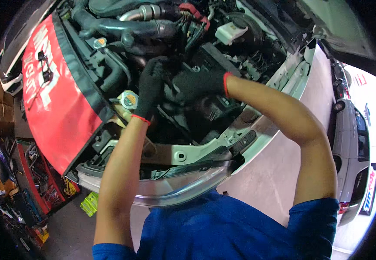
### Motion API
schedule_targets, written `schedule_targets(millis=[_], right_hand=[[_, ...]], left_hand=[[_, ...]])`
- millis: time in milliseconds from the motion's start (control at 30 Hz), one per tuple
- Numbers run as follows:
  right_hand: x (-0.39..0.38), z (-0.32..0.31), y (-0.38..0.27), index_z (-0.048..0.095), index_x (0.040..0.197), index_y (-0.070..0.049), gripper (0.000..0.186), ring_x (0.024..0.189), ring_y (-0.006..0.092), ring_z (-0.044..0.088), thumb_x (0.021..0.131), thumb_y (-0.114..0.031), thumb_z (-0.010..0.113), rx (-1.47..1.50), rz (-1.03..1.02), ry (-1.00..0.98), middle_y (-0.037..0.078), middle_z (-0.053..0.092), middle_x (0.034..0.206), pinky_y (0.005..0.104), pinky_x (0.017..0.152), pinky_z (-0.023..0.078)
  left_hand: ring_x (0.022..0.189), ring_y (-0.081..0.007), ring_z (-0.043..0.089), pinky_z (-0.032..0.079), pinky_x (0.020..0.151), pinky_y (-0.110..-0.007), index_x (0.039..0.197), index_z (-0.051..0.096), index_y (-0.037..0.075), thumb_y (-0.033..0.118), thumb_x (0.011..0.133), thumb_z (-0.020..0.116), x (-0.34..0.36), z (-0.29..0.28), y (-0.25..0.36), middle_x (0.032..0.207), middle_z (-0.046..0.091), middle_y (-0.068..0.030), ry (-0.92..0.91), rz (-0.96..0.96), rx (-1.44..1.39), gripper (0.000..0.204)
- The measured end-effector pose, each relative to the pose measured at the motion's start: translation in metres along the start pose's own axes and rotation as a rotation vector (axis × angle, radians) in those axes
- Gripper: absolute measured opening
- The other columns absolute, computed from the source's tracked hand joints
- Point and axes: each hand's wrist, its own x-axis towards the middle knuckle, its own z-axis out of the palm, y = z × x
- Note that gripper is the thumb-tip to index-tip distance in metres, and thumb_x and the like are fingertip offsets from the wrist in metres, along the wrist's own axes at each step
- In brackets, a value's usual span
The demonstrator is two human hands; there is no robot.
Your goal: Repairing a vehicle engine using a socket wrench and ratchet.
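Note:
Both my hands wear black gloves with red cuffs and reach into the engine bay of a car. My left hand (152, 84) has its fingers curled at a dark part beside the black engine pipes (110, 27). Close on its right, my right hand (198, 86) points leftward with its fingers bent together. A thin greyish piece (174, 85) shows between the two gloves; its kind is too dark to tell. What the fingers grip is hidden by the gloves and shadow. A round silver cap with a yellow label (129, 100) lies just left of my left wrist.
A red cover (60, 108) drapes over the car's front. The headlight (183, 186) and white fender (266, 149) lie below my arms. A white reservoir (231, 34) stands deeper in the bay. At left are a red tool tray (34, 182) and a green box (89, 204).

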Motion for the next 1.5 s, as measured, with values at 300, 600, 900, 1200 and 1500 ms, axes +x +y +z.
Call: schedule_targets(millis=[300,600,900,1200,1500], right_hand=[[0.013,-0.007,0.010,0.062,0.081,-0.004,0.014,0.063,0.0345,0.063,0.073,-0.013,0.056,-0.015,-0.034,0.061,0.018,0.062,0.070,0.0444,0.059,0.050],[0.049,-0.005,0.046,0.062,0.091,-0.006,0.016,0.073,0.0313,0.066,0.080,-0.014,0.054,-0.640,-0.257,0.692,0.013,0.064,0.075,0.0419,0.062,0.052],[0.046,-0.020,0.013,0.068,0.084,-0.008,0.017,0.077,0.0323,0.065,0.072,-0.016,0.060,-0.272,-0.232,0.275,0.015,0.065,0.078,0.0430,0.066,0.051],[0.043,-0.022,0.029,0.060,0.103,-0.008,0.022,0.075,0.0294,0.066,0.082,-0.011,0.055,-0.665,-0.372,0.229,0.012,0.066,0.085,0.0388,0.065,0.053],[0.033,0.006,0.071,0.053,0.118,-0.007,0.036,0.064,0.0101,0.059,0.084,-0.018,0.059,0.022,-0.170,0.210,0.010,0.062,0.086,0.0289,0.057,0.050]], left_hand=[[0.081,-0.0148,0.057,0.045,0.075,-0.029,0.105,0.057,0.001,0.012,0.093,0.042,-0.012,0.007,0.007,0.093,0.062,-0.0108,0.126,0.141,0.302,0.022],[0.097,-0.0225,0.058,0.044,0.085,-0.032,0.120,0.051,0.004,0.011,0.089,0.050,-0.019,-0.016,0.037,0.109,0.058,-0.0158,0.163,0.480,0.923,0.032],[0.124,-0.0271,0.043,0.032,0.105,-0.036,0.131,0.041,-0.005,0.015,0.091,0.040,-0.102,-0.067,0.134,0.132,0.046,-0.0179,0.270,0.332,0.796,0.044],[0.125,-0.0245,0.042,0.033,0.104,-0.035,0.136,0.034,-0.002,0.015,0.093,0.043,-0.134,-0.065,0.126,0.135,0.043,-0.0159,0.354,-0.060,0.344,0.047],[0.118,-0.0203,0.048,0.039,0.096,-0.031,0.135,0.033,-0.001,-0.009,0.076,0.053,-0.030,0.026,0.003,0.130,0.048,-0.0141,0.118,0.295,0.452,0.063]])
